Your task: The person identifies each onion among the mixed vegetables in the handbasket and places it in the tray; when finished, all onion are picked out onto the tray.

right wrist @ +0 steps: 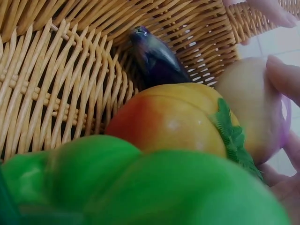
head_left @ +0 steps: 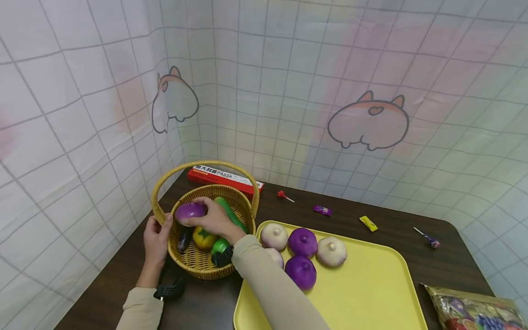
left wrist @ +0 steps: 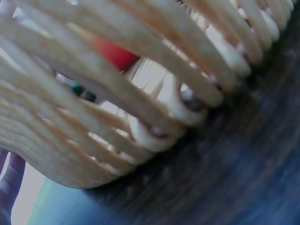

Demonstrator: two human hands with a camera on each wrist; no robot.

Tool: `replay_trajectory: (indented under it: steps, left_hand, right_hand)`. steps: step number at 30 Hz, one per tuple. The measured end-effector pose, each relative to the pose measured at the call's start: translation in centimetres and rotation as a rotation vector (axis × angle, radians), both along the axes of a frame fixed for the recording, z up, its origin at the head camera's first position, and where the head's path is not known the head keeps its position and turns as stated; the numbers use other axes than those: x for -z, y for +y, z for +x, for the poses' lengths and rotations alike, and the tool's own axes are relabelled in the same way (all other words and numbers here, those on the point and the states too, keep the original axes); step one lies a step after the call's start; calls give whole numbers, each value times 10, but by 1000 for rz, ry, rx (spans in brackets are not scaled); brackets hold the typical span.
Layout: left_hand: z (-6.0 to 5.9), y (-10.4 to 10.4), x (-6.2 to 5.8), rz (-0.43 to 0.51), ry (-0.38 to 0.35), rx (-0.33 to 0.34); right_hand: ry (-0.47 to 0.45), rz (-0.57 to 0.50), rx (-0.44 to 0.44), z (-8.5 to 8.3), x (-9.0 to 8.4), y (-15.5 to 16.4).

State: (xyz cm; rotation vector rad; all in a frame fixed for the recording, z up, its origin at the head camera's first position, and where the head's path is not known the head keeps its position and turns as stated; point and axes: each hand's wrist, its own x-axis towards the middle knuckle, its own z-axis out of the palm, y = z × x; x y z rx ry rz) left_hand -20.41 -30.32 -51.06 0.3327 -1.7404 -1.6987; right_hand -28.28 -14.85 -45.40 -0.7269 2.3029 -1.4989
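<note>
My right hand [head_left: 214, 217] grips a purple-topped, pale-bottomed turnip [head_left: 190, 211] inside the wicker basket [head_left: 198, 273], near its left rim. In the right wrist view, the turnip's pale side [right wrist: 243, 101] shows between the fingers. My left hand [head_left: 156, 238] holds the basket's left side at the handle's base; its fingers are partly hidden. Below the turnip lie a dark eggplant [head_left: 184, 239], a yellow-orange fruit with a green calyx [right wrist: 173, 119] and a green pepper [right wrist: 187, 187]. A long green vegetable [head_left: 231, 213] leans along the right inside wall.
A yellow tray [head_left: 363, 293] right of the basket bears several white and purple turnips [head_left: 303, 243]. Behind stands a red pasta box [head_left: 224, 180]. Lollipops [head_left: 284, 196] and wrapped candies [head_left: 368, 223] lie along the back. A printed bag [head_left: 474, 307] sits front right.
</note>
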Motion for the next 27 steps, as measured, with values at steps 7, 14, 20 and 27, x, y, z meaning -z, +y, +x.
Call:
replay_trajectory:
  steps: [7, 14, 20, 27]
  left_hand:
    - [5, 3, -7, -18, -15, -7]
    - [15, 15, -29, -75, -18, -16]
    - [16, 17, -31, -102, -39, -36]
    - [17, 16, -30, -114, -50, -51]
  right_hand:
    - [-27, -9, 7, 2, -1, 0]
    - [41, -34, 23, 1, -13, 7]
    - [75, -4, 25, 10, -24, 21]
    - [146, -24, 5, 30, -35, 36]
